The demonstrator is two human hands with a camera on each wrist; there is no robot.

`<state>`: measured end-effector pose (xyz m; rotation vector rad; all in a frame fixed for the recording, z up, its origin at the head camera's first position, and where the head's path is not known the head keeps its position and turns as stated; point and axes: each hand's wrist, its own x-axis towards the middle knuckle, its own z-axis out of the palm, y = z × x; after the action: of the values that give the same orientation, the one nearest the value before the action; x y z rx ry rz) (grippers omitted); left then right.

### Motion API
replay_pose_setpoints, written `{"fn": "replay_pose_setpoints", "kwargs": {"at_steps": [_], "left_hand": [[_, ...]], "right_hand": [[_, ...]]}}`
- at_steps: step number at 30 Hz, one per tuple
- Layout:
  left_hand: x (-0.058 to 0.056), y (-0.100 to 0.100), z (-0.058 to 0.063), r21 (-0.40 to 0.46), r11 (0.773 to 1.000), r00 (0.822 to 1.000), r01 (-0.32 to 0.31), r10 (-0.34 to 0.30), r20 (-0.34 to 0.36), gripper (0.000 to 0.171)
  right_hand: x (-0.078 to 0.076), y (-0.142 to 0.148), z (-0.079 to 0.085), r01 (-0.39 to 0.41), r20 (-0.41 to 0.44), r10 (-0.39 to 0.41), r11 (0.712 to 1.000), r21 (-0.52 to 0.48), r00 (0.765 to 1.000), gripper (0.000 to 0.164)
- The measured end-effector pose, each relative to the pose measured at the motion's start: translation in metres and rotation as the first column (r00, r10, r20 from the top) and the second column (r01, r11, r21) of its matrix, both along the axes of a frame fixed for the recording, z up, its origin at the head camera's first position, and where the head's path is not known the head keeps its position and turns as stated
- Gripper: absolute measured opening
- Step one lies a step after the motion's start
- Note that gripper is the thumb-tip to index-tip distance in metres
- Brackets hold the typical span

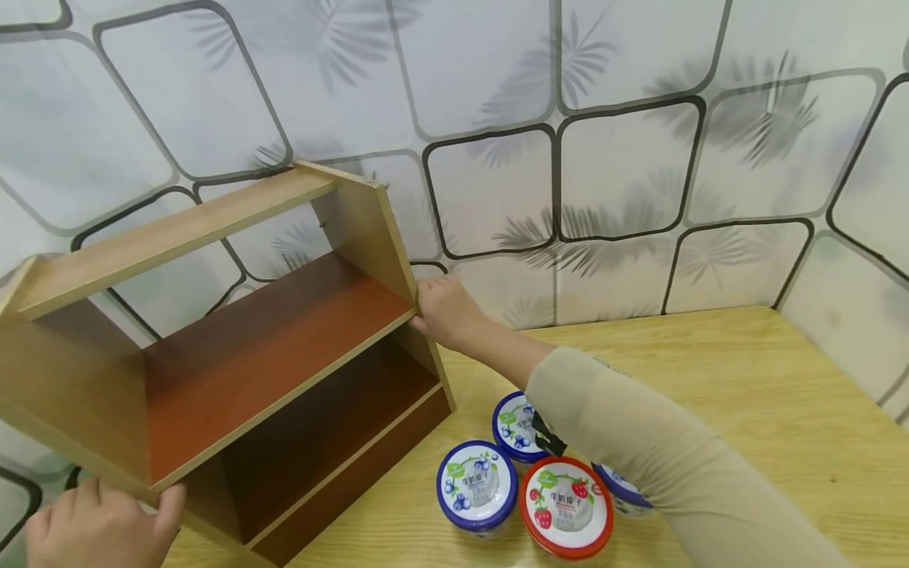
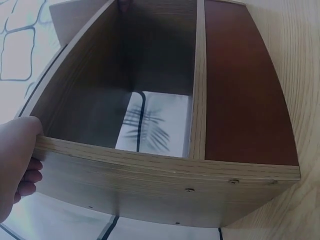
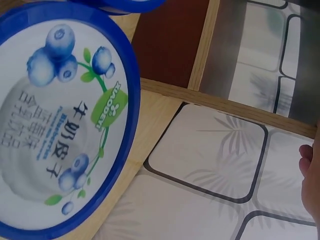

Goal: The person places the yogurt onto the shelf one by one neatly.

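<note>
Between both hands stands a small two-tier wooden shelf (image 1: 284, 331), pale at the edges with red-brown boards. My left hand (image 1: 99, 525) grips its near left side panel, thumb at the front edge of the middle board. In the left wrist view, the left hand (image 2: 17, 155) curls over the edge of the side panel (image 2: 125, 175). The right hand (image 1: 447, 312) holds the opposite side panel at the height of the middle board. Only part of the right hand (image 3: 309, 185) shows at the edge of the right wrist view.
Right of the shelf, blue-lidded blueberry tubs (image 1: 477, 483) and a red-lidded strawberry tub (image 1: 566, 505) stand grouped on the wooden table (image 1: 746, 394). My right sleeve (image 1: 639, 426) partly covers them. Behind the shelf rises a patterned wall covering (image 1: 490, 197).
</note>
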<state>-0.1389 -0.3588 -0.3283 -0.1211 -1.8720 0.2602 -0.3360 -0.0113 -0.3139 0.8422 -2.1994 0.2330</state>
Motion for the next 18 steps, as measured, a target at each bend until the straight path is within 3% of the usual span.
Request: {"fn": "replay_pose_setpoints", "kwargs": {"at_steps": [6,13,18], "left_hand": [[0.0025,-0.0005,-0.0026,0.018,1.000,0.999,-0.021,0.021,0.045,0.058],[0.0023,-0.0002,-0.0043,0.022,0.999,0.999,-0.026,0.026,0.027,0.059],[0.0054,-0.0002,-0.0027,0.014,0.999,0.997,-0.053,0.052,0.055,0.060]], "right_hand": [[0.0018,0.0012,0.0008,0.012,-0.018,-0.011,1.000,0.020,1.000,0.034],[0.0054,0.0032,0.0034,0.015,-0.028,-0.014,0.999,0.045,1.000,0.034],[0.0069,0.0023,0.0035,0.026,-0.047,-0.023,0.997,0.068,0.999,0.033]]}}
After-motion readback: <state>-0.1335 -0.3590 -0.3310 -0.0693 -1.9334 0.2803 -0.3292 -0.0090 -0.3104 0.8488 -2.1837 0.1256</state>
